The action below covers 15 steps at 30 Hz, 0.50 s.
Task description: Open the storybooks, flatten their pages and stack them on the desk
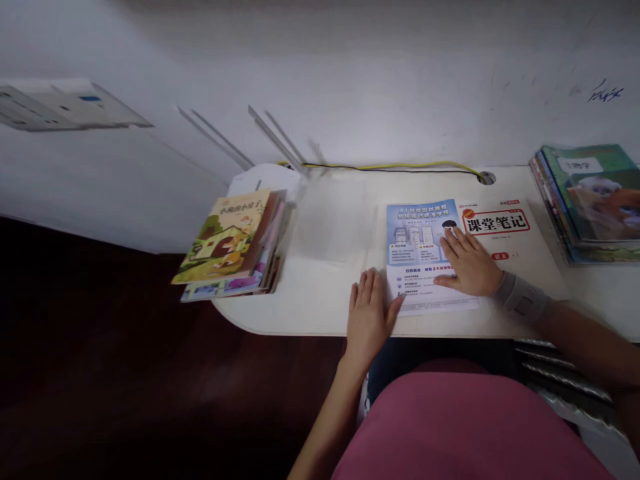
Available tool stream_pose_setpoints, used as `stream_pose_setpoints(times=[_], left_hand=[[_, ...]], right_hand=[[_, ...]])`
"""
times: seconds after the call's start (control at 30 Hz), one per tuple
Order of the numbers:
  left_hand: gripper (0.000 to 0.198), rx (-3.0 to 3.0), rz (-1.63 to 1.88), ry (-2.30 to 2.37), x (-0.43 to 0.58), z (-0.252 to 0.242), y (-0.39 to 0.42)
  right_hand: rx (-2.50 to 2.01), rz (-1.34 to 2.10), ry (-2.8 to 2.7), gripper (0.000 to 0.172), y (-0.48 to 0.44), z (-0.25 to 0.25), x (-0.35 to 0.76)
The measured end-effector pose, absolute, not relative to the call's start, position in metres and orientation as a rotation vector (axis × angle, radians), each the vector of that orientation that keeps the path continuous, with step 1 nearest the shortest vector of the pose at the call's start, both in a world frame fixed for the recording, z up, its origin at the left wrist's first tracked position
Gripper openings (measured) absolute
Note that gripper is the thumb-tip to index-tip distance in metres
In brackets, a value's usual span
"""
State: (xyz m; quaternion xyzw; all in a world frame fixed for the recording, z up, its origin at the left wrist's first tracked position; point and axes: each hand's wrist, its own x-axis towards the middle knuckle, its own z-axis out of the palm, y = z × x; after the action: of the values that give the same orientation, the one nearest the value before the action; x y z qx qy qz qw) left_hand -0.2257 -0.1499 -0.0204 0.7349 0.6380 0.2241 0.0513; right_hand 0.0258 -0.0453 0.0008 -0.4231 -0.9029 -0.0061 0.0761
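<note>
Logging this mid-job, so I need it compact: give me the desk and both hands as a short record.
Left hand: flat, thumb at the left edge of the blue-and-white page
Right hand: palm down, fingers spread, over the page
Right of page: book with red-framed title
Table: white, rounded left end
Left stack: books, yellow-green cover on top
Right stack: books, green cover on top
Cables: yellow and black, along the wall
</note>
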Motion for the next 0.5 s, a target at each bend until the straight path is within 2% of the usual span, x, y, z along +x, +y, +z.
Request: stream_pose_setpoints(times=[0.27, 0.4, 0.5], left_hand=[[0.071, 1.858, 0.981, 2.026, -0.231, -0.004, -0.162], [0.062, 2.065, 0.827, 1.913, -0.227, -0.008, -0.163], [0.063, 2.329, 0.629, 1.859, -0.22, -0.015, -0.161]], right_hand=[[-1.229, -0.006, -2.724, 0.093, -0.047, 0.005, 0.022], [-1.236, -0.059, -2.777, 0.085, -0.052, 0.009, 0.02], [-1.167, -0.077, -2.832, 0.066, -0.059, 0.019, 0.015]])
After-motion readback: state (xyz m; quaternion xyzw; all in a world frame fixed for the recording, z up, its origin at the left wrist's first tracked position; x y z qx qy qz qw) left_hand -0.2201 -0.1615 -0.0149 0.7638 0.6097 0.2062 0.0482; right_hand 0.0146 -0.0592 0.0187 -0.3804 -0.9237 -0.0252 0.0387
